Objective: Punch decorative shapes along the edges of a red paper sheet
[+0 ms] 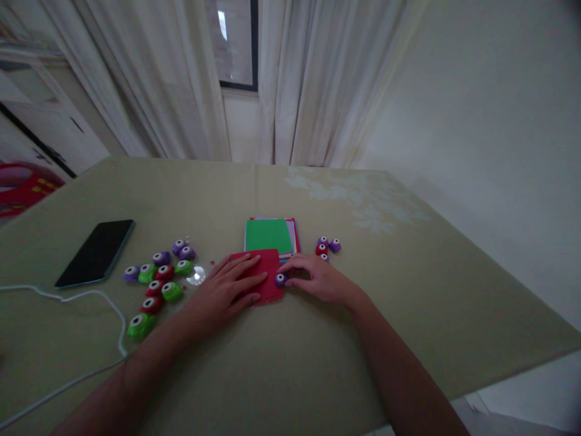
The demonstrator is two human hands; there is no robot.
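My left hand [229, 284]: spread wide and flat, palm down, pressing on the red sheet; it grips nothing.
My right hand [313, 278]: curled narrow around a small purple punch, fingers over its top.
Purple punch [280, 279]: at the right edge of the red sheet, touching it, under my right fingertips.
Red sheet [270, 272]: flat on the table in front of me, its near edge scalloped, its far edge just against the paper stack.
Paper stack [270, 235]: coloured sheets, green on top, just beyond the red sheet.
Other punches, right [327, 245]: a small cluster, purple and red, just beyond my right hand.
Other punches, left [157, 281]: a loose group in green, red and purple, near my left hand.
Phone [96, 252]: dark screen up, far left, well apart from my hands.
White cable [91, 297]: trails across the left of the table [408, 290].
Writing or brands: too small and dim; I cannot read any.
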